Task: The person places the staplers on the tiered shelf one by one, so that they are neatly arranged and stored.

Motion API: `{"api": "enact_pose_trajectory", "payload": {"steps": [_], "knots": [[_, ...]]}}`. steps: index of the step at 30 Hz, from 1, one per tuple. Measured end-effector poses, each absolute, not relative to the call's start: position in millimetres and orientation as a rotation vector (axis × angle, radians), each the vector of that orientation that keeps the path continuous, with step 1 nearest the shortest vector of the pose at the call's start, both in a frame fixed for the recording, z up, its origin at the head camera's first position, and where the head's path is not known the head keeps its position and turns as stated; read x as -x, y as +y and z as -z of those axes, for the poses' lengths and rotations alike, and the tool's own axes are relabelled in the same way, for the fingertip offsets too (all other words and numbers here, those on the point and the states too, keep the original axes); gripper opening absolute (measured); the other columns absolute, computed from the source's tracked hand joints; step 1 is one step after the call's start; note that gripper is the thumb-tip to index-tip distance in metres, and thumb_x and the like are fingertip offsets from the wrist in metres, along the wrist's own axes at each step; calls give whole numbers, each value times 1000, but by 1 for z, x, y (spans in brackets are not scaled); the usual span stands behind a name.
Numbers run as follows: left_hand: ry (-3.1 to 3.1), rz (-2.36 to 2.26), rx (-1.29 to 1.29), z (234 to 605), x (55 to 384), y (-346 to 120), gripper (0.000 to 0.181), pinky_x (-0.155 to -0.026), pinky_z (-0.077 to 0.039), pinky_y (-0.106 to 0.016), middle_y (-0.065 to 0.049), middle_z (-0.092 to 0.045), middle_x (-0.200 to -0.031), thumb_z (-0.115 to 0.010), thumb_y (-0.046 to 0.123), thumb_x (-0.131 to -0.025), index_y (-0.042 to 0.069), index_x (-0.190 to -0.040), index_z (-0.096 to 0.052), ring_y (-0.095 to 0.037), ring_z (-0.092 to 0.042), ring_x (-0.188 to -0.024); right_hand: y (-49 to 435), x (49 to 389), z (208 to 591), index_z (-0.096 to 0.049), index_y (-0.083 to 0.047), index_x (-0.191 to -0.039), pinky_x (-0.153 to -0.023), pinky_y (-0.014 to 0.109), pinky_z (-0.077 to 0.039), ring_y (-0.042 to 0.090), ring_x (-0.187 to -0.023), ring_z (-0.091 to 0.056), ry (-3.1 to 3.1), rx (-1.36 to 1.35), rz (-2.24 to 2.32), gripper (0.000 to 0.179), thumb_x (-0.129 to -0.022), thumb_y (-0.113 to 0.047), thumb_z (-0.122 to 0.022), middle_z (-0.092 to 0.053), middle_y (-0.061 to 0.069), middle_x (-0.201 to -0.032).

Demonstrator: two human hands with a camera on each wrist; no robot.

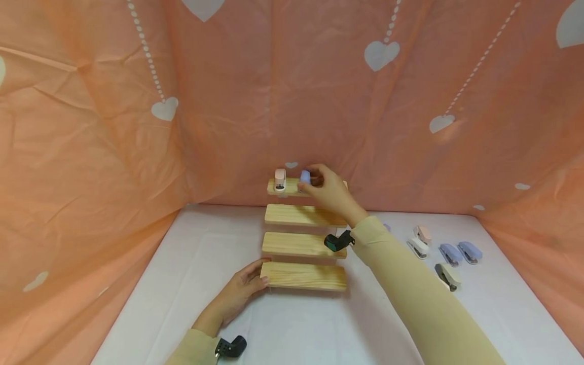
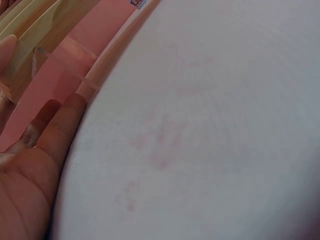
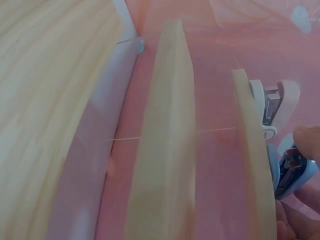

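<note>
A stepped rack of wooden shelves (image 1: 304,276) stands on the white table. My right hand (image 1: 332,193) is at its top shelf and grips a small purple stapler (image 1: 305,177) between thumb and fingers. In the right wrist view this stapler (image 3: 294,167) stands against the top shelf (image 3: 255,165), beside a pink and white stapler (image 3: 287,102). That pink stapler (image 1: 280,178) stands alone, left of the held one. With thumb in front and fingers behind, my left hand (image 1: 237,294) holds the left end of the lowest shelf; its fingers (image 2: 62,125) show in the left wrist view.
On the table to the right lie several staplers: a pink one (image 1: 423,233), a white one (image 1: 417,247), purple ones (image 1: 470,252) and a cream one with a dark base (image 1: 449,275). An orange-pink curtain (image 1: 319,101) with hearts hangs behind and at both sides.
</note>
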State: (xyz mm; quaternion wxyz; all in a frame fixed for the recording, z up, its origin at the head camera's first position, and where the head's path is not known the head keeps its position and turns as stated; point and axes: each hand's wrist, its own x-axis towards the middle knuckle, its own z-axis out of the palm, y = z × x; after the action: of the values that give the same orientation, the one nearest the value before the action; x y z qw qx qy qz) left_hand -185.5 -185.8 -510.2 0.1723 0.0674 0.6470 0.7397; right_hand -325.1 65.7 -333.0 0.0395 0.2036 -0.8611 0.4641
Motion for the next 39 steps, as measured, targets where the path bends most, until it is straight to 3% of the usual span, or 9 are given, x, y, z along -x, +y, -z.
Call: {"api": "enact_pose_trajectory", "payload": {"steps": [19, 25, 39], "knots": [[1853, -2081, -166, 511, 184, -186, 69, -103, -43, -31, -19, -30, -152, -67, 23, -91, 9, -149, -34, -30, -38, -134, 101, 306, 340, -44, -14, -142, -95, 41, -49, 22, -115, -54, -2667, -685, -1355, 66, -88, -44, -68, -51, 8, -135], [1855, -2089, -199, 510, 185, -187, 68, -103, -42, -32, -21, -30, -152, -66, 21, -92, 7, -150, -32, -31, -37, -134, 126, 284, 345, -50, -12, -136, -88, 42, -51, 22, -104, -58, -2587, -716, -1268, 60, -87, -40, -70, -57, 7, -130], [1845, -2099, -185, 509, 184, -185, 67, -104, -42, -32, -20, -30, -152, -66, 20, -92, 7, -149, -33, -29, -37, -134, 204, 240, 407, -49, -14, -136, -84, 43, -46, 26, -105, -56, -2649, -537, -1179, 60, -87, -41, -70, -58, 6, -126]]}}
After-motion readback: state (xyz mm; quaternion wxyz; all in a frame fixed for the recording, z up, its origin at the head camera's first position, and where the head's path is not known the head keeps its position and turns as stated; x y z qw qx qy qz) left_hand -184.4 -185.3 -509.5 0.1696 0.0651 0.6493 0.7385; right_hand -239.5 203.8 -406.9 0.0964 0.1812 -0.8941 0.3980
